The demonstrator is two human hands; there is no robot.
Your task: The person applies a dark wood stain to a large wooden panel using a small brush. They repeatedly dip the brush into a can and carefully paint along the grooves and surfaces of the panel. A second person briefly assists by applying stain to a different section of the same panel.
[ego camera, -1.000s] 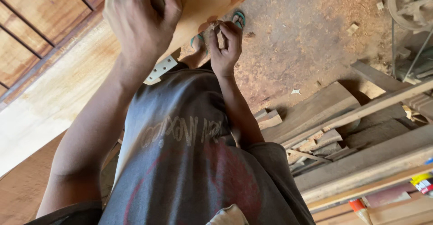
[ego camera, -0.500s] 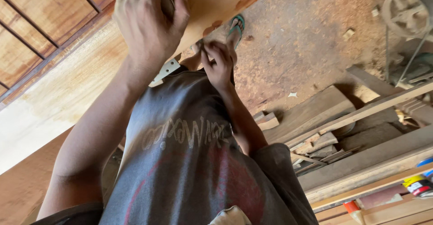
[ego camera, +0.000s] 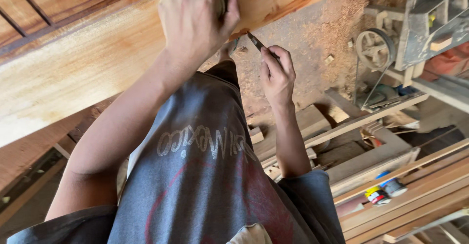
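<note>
The left hand [ego camera: 195, 24] lies spread on the wooden board [ego camera: 88, 63], its grip covering a round object. Just beside the board's edge, the right hand [ego camera: 276, 75] pinches a pencil [ego camera: 256, 42].

Two hands: left hand [ego camera: 195, 21], right hand [ego camera: 276, 75]; one pencil [ego camera: 256, 41]; one wide board [ego camera: 97, 58]; one belt-driven machine [ego camera: 415, 24].
</note>
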